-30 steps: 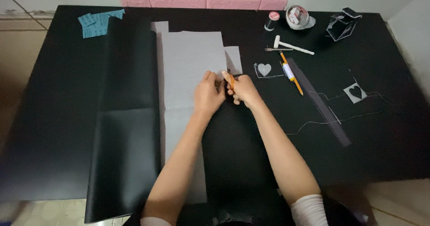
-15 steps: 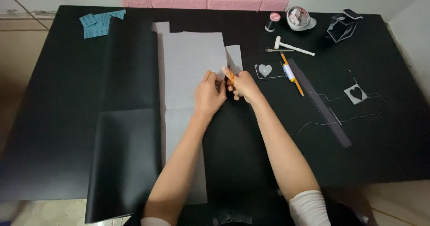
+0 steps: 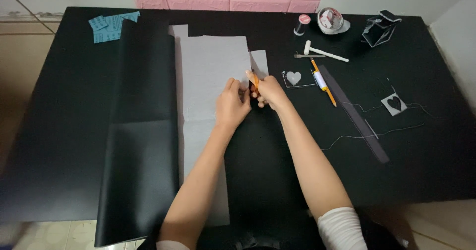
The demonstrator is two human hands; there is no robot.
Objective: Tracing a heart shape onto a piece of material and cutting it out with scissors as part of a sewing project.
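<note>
A person sat at a black table [image 3: 59, 131], seen from above. A long grey sheet [image 3: 210, 76] lay lengthwise near the table's middle, with a glossy black sheet [image 3: 141, 146] alongside it toward the left edge. The left hand [image 3: 232, 103] pressed flat on the grey sheet's right edge, fingers spread and holding nothing. The right hand [image 3: 267, 92] was closed around an orange-handled cutter [image 3: 255, 80], its tip at that same edge, touching or nearly touching the left fingertips. A small grey offcut [image 3: 260, 62] lay just beyond the hands.

Toward the right edge lay a strip with a grey heart [image 3: 294, 78], a pencil [image 3: 323, 82], a dark ruler [image 3: 353, 113], a small white mallet [image 3: 325, 54], loose thread [image 3: 377, 131] and a heart cutout [image 3: 394, 102]. Blue scraps [image 3: 111, 24] sat at the far left corner.

The likely risk was the blade slipping toward the left fingers, since they sat so close to it; a loose sheet could also shift and spoil the cut.
</note>
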